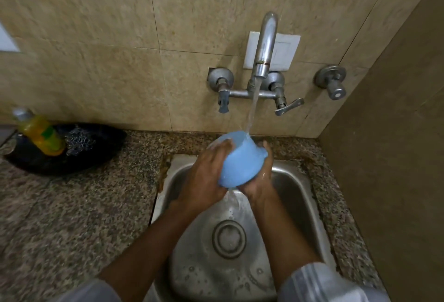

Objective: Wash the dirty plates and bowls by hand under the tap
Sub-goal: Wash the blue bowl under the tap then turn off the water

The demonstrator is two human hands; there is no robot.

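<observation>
A light blue bowl (pixel 240 160) is held tilted over the steel sink (pixel 295 196), its base turned toward me and to the right. My left hand (pixel 204 176) grips its left side, fingers curled over the rim. My right hand (pixel 260 179) cups the bowl from below and behind on the right. Water runs from the tap (pixel 265 44) onto the top of the bowl and spills off its lower edge into the sink.
A dark tray (pixel 96 155) on the granite counter (pixel 72 217) at the left holds a yellow soap bottle (pixel 40 133) and a wire scrubber (pixel 79 139). Tap handles (pixel 288 106) stick out from the tiled wall. A wall closes the right side.
</observation>
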